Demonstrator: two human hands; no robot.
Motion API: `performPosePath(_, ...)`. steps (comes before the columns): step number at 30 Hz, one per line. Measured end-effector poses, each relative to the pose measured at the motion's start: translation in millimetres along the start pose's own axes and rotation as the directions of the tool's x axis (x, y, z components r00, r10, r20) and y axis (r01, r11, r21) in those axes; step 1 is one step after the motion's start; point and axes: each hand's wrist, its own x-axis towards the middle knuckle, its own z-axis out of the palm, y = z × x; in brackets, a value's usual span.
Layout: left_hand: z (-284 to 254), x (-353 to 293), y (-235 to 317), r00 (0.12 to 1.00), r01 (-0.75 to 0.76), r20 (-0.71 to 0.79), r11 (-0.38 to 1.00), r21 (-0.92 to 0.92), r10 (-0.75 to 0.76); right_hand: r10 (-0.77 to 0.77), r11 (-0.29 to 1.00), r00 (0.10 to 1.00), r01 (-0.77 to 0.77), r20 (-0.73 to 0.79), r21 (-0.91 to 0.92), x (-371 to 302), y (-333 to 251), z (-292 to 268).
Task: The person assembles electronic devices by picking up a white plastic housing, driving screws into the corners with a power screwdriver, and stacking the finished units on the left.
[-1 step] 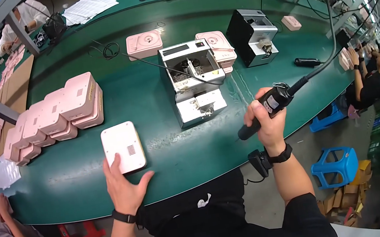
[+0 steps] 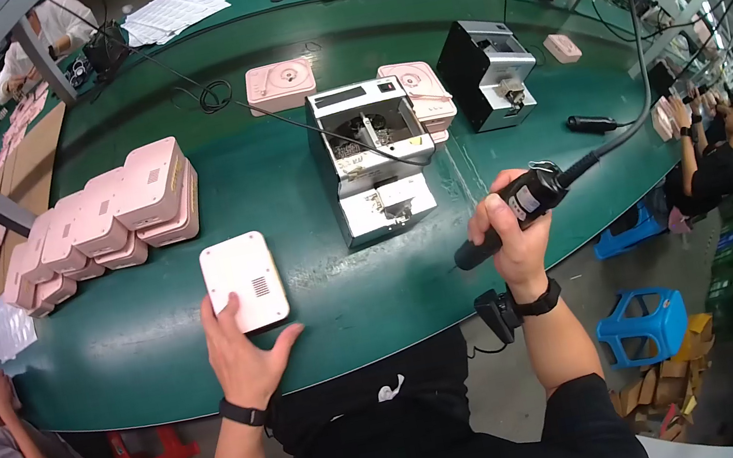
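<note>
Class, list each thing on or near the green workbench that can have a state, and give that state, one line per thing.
Left hand: flat, steadying the white casing.
White casing: lying flat, vent side up.
Right hand: gripping the electric screwdriver.
Electric screwdriver: held tilted, tip off the bench.
Pink casings: stacked in rows.

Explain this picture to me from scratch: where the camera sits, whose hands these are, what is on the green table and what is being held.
The camera is worn on a person's head and looks down, so the round, bent edges come from its wide lens. The two forearms rising from the lower edge are that person's own. The left hand rests flat on a white rounded casing lying on the green table. The right hand grips a black corded power screwdriver. Farther back lie stacked pink casings, a small grey open-topped machine and a black box-shaped device. Other workers sit at the edges.
</note>
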Motion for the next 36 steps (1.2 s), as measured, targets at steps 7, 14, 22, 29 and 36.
performPosePath(7, 15.3, -7.2, 44.3, 0.952, -0.263, 0.133, 0.959, -0.108, 0.276, -0.265, 0.898, 0.964, 0.234, 0.034, 0.372, 22.7, -34.8, 36.3)
performPosePath(14, 21.8, 2.5, 61.0, 0.814, -0.439, 0.272, 0.85, -0.291, 0.514, -0.258, 0.937, 0.964, 0.236, 0.056, 0.258, 61.4, -32.2, 63.1)
performPosePath(22, 51.9, 17.2, 67.8, 0.894, -0.25, 0.237, 0.862, -0.442, 0.381, -0.176, 0.966, 0.98, 0.153, 0.096, 0.211, 52.9, -33.4, 62.1)
performPosePath(29, 57.9, 19.0, 64.9, 0.892, -0.25, 0.237, 0.857, -0.45, 0.385, -0.186, 0.959, 0.981, 0.17, 0.049, 0.226, 45.2, -18.9, 55.8)
performPosePath(36, 60.4, 19.4, 64.2, 0.882, -0.24, 0.253, 0.841, -0.484, 0.397, -0.175, 0.966, 0.982, 0.157, 0.074, 0.206, 47.0, -3.8, 53.9)
